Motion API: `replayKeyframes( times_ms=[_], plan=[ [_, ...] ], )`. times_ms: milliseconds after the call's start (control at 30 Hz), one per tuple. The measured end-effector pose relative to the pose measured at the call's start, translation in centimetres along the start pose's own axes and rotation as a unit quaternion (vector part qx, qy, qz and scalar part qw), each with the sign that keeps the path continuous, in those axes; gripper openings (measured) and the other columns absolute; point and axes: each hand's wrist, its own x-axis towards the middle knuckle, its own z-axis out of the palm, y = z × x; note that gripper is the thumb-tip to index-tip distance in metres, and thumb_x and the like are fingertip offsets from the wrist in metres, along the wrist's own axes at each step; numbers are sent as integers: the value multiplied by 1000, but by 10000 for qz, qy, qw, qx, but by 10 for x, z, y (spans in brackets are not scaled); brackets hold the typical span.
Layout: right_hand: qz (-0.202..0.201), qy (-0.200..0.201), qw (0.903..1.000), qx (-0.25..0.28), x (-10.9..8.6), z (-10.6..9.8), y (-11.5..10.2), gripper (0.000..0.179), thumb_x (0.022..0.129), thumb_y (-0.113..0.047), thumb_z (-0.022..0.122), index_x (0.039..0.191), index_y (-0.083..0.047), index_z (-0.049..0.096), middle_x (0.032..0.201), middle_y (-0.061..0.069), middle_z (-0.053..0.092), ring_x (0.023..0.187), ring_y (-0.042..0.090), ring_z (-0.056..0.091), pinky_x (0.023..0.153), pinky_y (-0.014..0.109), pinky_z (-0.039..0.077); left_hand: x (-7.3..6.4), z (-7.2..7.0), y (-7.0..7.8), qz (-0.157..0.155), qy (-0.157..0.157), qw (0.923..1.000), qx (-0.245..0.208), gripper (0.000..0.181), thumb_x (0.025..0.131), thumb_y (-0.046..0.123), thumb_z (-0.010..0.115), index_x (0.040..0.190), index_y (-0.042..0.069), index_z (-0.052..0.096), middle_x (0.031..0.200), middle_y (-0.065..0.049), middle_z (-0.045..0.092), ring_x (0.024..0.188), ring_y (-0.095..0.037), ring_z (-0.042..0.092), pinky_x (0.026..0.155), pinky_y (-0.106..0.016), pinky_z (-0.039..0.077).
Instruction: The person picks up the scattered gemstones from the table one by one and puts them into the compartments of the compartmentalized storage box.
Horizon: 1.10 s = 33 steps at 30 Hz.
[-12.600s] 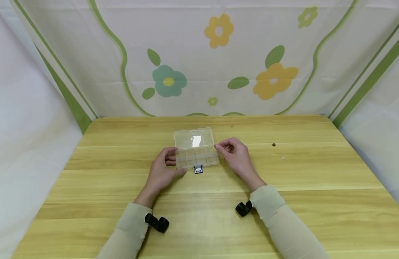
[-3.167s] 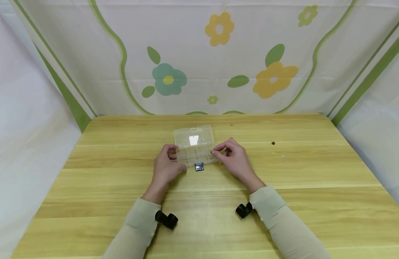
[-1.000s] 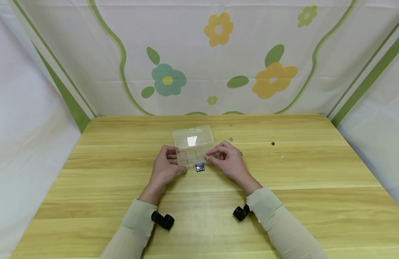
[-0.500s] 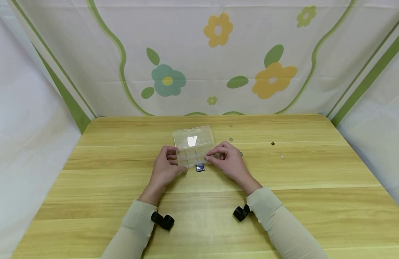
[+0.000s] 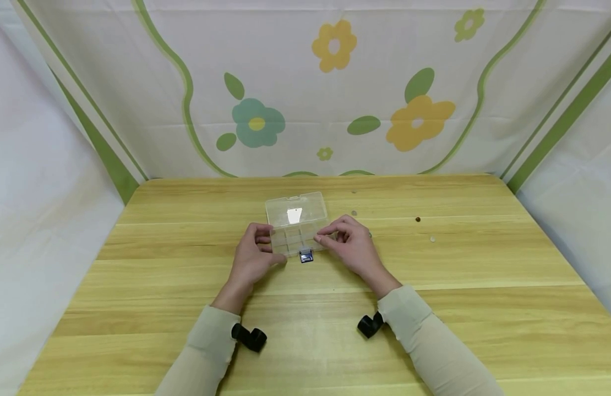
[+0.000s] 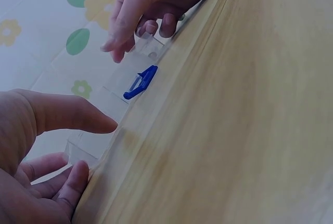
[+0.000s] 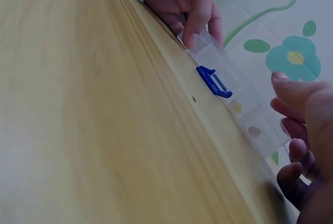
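A clear plastic compartment box (image 5: 295, 240) lies on the table, its transparent lid (image 5: 295, 210) tipped back and its blue latch (image 5: 306, 256) hanging at the front. My left hand (image 5: 252, 250) grips the box's left end, thumb at the near corner and fingers along the side. Over the right-hand compartments hovers my right hand (image 5: 352, 245), thumb and index tips close together; I cannot tell whether something tiny is between them. In the right wrist view, a yellowish bead (image 7: 238, 107) and a pale round bead (image 7: 254, 131) show in the compartments.
Right of the box, small pieces lie scattered on the wooden table (image 5: 305, 341): a pale one (image 5: 354, 213), another at the back (image 5: 354, 192), a brown one (image 5: 418, 219) and a whitish one (image 5: 432, 240). A teal piece (image 5: 370, 235) peeks out beside my right hand.
Compared with 3.2 seconds ago, my right hand has shifted left and nearer over the box, uncovering pieces behind it. Over the last half second its fingertips rise slightly. My left hand keeps its hold.
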Motion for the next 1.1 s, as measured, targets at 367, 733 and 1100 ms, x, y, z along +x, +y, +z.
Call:
replayKeyframes(
  times_ms=[367, 733, 1100],
  plan=[
    [169, 452, 9985, 247, 0, -9, 6, 13, 94, -34, 85, 99, -22, 83, 97, -1, 66, 83, 22, 58, 69, 23, 49, -1, -1, 0, -10, 9, 10000, 2, 77, 74, -12, 83, 142, 7, 54, 132, -16, 59, 112, -30, 60, 97, -37, 54],
    [428, 1282, 9897, 473, 4, -34, 14, 25, 90, -38, 89, 99, -15, 84, 103, -7, 70, 85, 18, 60, 73, 24, 51, -2, -1, -1, 0, 20, 10000, -11, 77, 73, -13, 83, 141, 6, 55, 130, -17, 59, 111, -30, 60, 96, -37, 54],
    [731, 1565, 9850, 18, 7, -64, 29, 31, 92, -43, 85, 102, -13, 83, 98, -10, 66, 89, 16, 59, 72, 23, 49, 0, 0, 0, 3, 21, 10000, -51, 78, 73, -13, 83, 142, 7, 55, 130, -16, 60, 111, -30, 61, 97, -36, 54]
  ],
)
